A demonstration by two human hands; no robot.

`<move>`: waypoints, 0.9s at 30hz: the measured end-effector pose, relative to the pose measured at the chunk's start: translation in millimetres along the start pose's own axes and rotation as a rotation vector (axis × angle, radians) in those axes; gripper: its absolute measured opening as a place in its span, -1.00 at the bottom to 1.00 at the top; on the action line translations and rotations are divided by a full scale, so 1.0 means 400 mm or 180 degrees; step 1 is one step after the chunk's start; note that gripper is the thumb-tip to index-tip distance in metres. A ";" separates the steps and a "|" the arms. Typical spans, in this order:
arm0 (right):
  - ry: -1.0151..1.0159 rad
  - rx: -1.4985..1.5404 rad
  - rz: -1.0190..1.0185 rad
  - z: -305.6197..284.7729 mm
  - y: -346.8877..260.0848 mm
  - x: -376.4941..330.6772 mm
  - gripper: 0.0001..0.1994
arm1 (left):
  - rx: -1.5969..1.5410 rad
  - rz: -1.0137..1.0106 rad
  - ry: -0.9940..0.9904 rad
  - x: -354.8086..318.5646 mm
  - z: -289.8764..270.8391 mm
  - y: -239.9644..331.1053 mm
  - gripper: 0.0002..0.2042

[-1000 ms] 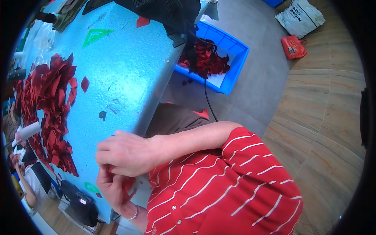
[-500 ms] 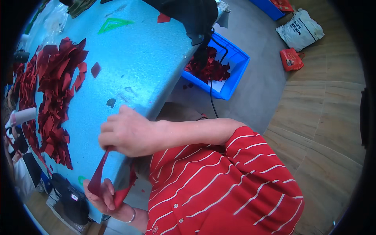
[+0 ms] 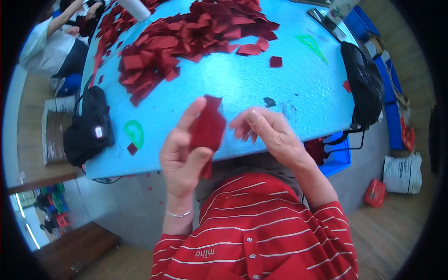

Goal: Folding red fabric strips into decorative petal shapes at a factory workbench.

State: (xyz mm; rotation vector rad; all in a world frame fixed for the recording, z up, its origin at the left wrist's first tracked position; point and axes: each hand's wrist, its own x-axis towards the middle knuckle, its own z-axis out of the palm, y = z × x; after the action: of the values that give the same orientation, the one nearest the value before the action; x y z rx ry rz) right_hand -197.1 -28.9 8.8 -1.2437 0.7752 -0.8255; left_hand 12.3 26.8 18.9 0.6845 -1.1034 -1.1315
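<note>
A dark red fabric piece (image 3: 207,130) sits just left of the frame's centre, held up over the near edge of the counter (image 3: 242,84). The left hand (image 3: 182,154) pinches it: the thumb presses on its lower part from the front while the fingers stand upright behind its left side. A strip of the same red hangs below the thumb. The right hand (image 3: 268,133) hovers just to the right of the piece, its fingers loosely curled and blurred, holding nothing that can be made out; whether its fingertips touch the fabric cannot be told.

Beyond the hands, the light blue counter fills the upper middle of the frame. A large heap of red fabric cuts (image 3: 186,32) lies across its upper part, with a single small red square (image 3: 276,61) apart from it toward the right. A green curved template (image 3: 135,133) lies at the counter's lower left edge, and a green triangle (image 3: 311,45) near the upper right. A black bag (image 3: 88,126) hangs at the left edge, another black bag (image 3: 364,88) at the right. A blue crate (image 3: 338,158) shows below the right edge.
</note>
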 end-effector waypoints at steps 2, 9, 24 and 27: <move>-0.0586 0.0758 0.0540 0.028 0.018 0.008 -0.54 | 0.0216 0.0043 -0.0074 -0.013 0.011 -0.004 -0.80; -0.0493 0.2057 0.0686 0.062 -0.031 0.079 -0.72 | 0.2909 0.0966 -0.0184 -0.049 0.009 -0.015 -0.72; -0.1459 0.1243 0.0656 0.070 -0.202 0.147 -0.60 | -0.0057 -0.1159 -0.0759 0.110 -0.124 0.107 -0.64; -0.1002 0.0428 -0.0069 0.085 -0.195 0.142 -0.38 | -0.0462 -0.1225 -0.0442 0.107 -0.123 0.126 -0.76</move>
State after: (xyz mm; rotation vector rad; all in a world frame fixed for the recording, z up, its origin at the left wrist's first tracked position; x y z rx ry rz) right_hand -148.4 -71.3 87.9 -1.2254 0.4459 -0.6666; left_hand 77.6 -1.8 60.3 0.7306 -1.0174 -1.5925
